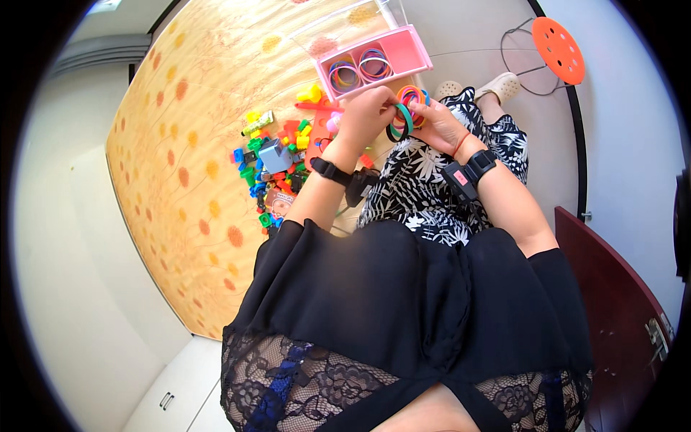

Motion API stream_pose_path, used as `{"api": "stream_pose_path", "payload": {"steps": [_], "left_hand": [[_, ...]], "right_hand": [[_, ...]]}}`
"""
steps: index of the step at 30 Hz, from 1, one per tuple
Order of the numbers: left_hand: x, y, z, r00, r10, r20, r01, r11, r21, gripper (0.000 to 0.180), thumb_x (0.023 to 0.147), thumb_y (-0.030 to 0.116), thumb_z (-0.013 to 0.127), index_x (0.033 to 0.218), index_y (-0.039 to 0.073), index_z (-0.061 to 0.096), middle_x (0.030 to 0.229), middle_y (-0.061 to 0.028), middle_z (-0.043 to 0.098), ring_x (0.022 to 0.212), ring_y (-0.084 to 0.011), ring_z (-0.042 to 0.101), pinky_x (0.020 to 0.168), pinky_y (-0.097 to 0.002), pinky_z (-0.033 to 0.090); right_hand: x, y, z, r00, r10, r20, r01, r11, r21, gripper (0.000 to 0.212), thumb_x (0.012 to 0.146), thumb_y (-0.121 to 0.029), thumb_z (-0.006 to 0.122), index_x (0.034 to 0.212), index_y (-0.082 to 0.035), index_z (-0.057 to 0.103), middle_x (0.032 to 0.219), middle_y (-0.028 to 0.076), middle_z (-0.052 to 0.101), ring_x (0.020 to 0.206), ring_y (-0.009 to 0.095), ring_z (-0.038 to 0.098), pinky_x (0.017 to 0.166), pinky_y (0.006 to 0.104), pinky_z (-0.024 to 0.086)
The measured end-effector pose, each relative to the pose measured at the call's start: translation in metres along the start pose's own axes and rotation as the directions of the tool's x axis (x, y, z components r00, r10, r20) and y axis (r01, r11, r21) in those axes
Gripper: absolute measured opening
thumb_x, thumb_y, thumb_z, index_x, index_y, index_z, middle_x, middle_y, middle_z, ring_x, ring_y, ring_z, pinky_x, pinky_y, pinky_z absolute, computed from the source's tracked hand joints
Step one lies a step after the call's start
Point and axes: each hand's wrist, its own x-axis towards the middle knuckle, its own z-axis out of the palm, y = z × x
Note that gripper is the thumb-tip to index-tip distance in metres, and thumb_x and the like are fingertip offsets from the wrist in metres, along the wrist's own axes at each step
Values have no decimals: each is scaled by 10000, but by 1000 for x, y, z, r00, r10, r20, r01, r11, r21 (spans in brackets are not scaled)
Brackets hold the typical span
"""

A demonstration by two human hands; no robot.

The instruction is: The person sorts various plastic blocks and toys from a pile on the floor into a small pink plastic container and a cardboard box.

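Note:
My right hand (440,128) grips a bunch of coloured hair ties (412,96), with orange, blue and pink loops standing up between thumb and fingers. My left hand (368,114) is closed beside it, its fingertips pinching a green hair tie (402,121). A black loop hangs just below the green one. Both hands are held over my lap, at the near side of a pink divided box (410,49). More hair ties (374,65) lie coiled in two of the box's compartments. The compartment at its right end shows bare pink.
A heap of small coloured plastic toy pieces (276,157) covers the yellow patterned tabletop (194,173) to the left of my left forearm. Behind the pink box stands a clear container (345,29). An orange round stool (558,50) is at far right, and a dark red door panel (612,295) at near right.

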Motion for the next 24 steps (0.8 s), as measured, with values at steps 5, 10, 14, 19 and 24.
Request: {"api": "stream_pose_path", "payload": {"steps": [5, 10, 14, 19, 24], "left_hand": [[-2, -1, 1, 1000, 15, -15, -14, 999, 50, 101, 763, 8, 673, 846, 12, 617, 802, -66, 635, 735, -143, 643, 671, -268, 527], [17, -20, -28, 957, -178, -230, 194, 980, 48, 82, 802, 60, 663, 860, 29, 614, 765, -58, 635, 733, -144, 642, 655, -285, 516], [64, -33, -38, 940, -22, -341, 100, 972, 215, 101, 777, 122, 620, 838, 42, 614, 753, -140, 648, 729, -304, 639, 650, -389, 496], [92, -54, -30, 969, -37, -245, 147, 882, 448, 138, 761, 146, 658, 878, 75, 656, 847, -129, 658, 840, -322, 628, 732, -407, 496], [91, -58, -22, 983, 79, -164, 7, 884, 468, 263, 739, 167, 677, 992, 98, 658, 1005, -165, 627, 949, -342, 598, 825, -415, 486]], "right_hand": [[-1, -1, -2, 999, -12, 35, 12, 1000, -3, 299, 874, -111, 603, 1150, -46, 508, 1043, 89, 595, 962, 196, 588, 822, 368, 486], [-5, -4, 7, 993, -1, -115, 12, 995, 96, 217, 865, -86, 603, 1069, -74, 528, 953, 42, 595, 926, 171, 570, 830, 406, 477], [2, 1, -11, 988, -78, -131, 98, 984, 150, 183, 862, -78, 603, 1031, -64, 534, 918, 34, 595, 916, 173, 563, 860, 418, 480], [1, 3, -7, 989, -39, -139, 61, 987, 152, 271, 852, -63, 582, 1116, -100, 536, 1000, 33, 563, 953, 187, 571, 874, 423, 469], [2, 2, -5, 991, -59, -119, 75, 988, 134, 266, 863, -80, 577, 1123, -86, 522, 1011, 48, 556, 976, 209, 570, 877, 442, 474]]}}
